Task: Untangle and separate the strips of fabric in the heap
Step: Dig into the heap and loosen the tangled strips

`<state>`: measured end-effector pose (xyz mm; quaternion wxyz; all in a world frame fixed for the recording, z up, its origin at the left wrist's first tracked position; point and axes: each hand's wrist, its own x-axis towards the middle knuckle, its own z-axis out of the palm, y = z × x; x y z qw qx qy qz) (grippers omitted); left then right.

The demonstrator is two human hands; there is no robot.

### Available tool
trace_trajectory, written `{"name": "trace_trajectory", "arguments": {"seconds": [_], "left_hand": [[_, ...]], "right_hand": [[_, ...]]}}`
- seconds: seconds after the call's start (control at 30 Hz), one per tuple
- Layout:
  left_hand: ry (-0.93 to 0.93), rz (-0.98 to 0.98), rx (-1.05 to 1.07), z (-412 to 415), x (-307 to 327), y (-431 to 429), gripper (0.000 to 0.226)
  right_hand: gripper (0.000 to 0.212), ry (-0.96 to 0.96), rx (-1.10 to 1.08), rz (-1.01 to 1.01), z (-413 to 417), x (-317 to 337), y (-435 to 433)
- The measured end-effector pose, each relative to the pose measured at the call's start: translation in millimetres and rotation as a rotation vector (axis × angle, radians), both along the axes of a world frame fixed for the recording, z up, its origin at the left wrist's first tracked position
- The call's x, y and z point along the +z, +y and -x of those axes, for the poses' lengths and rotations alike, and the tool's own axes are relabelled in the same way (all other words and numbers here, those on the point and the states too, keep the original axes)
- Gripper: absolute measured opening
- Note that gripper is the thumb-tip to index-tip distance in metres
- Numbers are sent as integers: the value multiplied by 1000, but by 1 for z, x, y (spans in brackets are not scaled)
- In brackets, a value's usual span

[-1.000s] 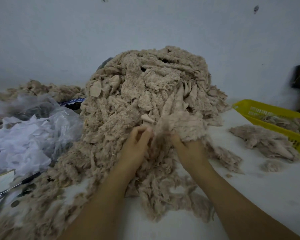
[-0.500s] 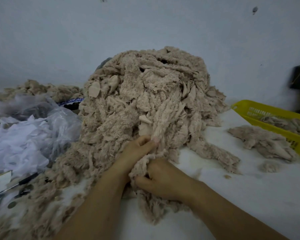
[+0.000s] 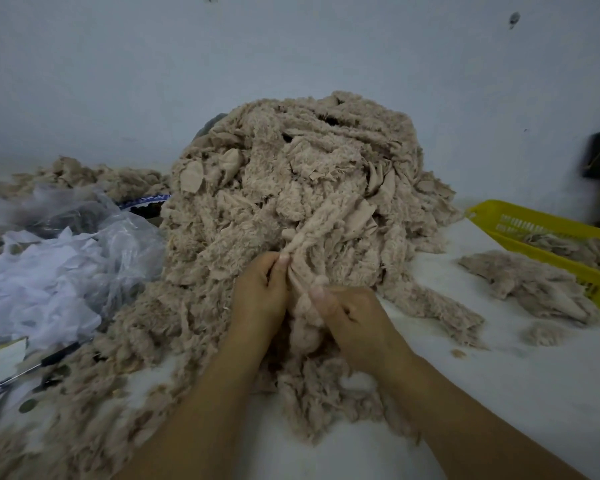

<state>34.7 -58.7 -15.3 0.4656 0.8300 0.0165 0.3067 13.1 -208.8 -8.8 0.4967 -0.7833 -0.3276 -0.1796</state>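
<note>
Both of your hands are on one fuzzy beige strip (image 3: 305, 317) at the front foot of the heap (image 3: 291, 188). Your left hand (image 3: 257, 292) pinches it higher up, fingertips closed tight on the fabric. Your right hand (image 3: 354, 317) grips it just below, thumb pressed across it and fingers curled round. The hands are nearly touching. The strip's upper end runs up into the heap, and where it ends in there is hidden.

Likely step: working this strip free of the tangle.

Risks from here:
- The buried end looks caught under other pieces. A hard pull would probably drag a whole clump down with it, or slump the heap's front face onto the table (image 3: 499, 393).
- The pile fabric sheds. Yanking may tear the strip or leave more fluff on the table.
- With your hands this close together you have little length to work with. The pinch could slip off the fuzzy surface.
- Loose scraps trail left toward the plastic bags (image 3: 66, 271) and the pen (image 3: 32, 368). A slide that way would mix them in.
- Freed pieces sit well right, in a small pile (image 3: 527, 289) beside the yellow basket (image 3: 534, 223). Dropping this strip near the heap would re-tangle it.

Most of the heap looks unsorted, so the task is early.
</note>
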Motion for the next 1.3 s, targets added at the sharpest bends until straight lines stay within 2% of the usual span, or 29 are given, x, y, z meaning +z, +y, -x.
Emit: {"name": "trace_trajectory", "arguments": {"seconds": [0.1,0.13,0.2,0.23,0.3,0.33,0.37,0.5,0.6,0.67,0.73,0.83,0.9,1.0,1.07,1.17,1.3], "left_hand": [[-6,-10,89,-2,1,5,31],[15,43,109,-2,1,5,33],[98,352,96,-3,2,7,37],[161,601,43,-3,4,8,35],[264,1084,-143,-4,10,11,25],[297,1223,-222,-4,11,12,21],[318,1282,-276,-3,12,13,20],[350,1220,-285,1,13,10,25],[350,1186,-247,2,14,8,22],[353,1244,-270,2,14,8,20],[328,1411,-340,1,14,12,23],[264,1672,-406,-2,14,17,24],[251,1676,-387,-4,13,19,24],[251,1654,-374,-5,12,19,27],[261,1621,-357,-5,12,18,27],[283,1592,-377,-4,12,13,28],[299,1570,-386,-4,12,9,27]], "right_hand": [[50,-95,-23,-120,-1,5,-4],[51,-112,-33,-130,-2,5,-6],[60,-94,-70,-124,-4,5,-12],[66,-77,-103,-114,-6,5,-15],[62,-46,-158,-107,-12,3,-20],[57,-30,-170,-106,-14,2,-22],[55,-15,-176,-101,-15,1,-24],[60,43,-202,-104,-17,-2,-23],[63,203,-130,-221,-16,-3,-22],[61,299,-98,-315,-17,-4,-22],[59,307,-83,-381,-21,-4,-24],[57,257,-56,-259,-25,-6,-24],[56,239,-61,-147,-24,-7,-23],[52,232,-105,-92,-24,-8,-23],[56,337,-187,-172,-27,-6,-23],[67,502,-354,-447,-36,-1,-27],[68,678,-470,-741,-44,2,-41]]}}
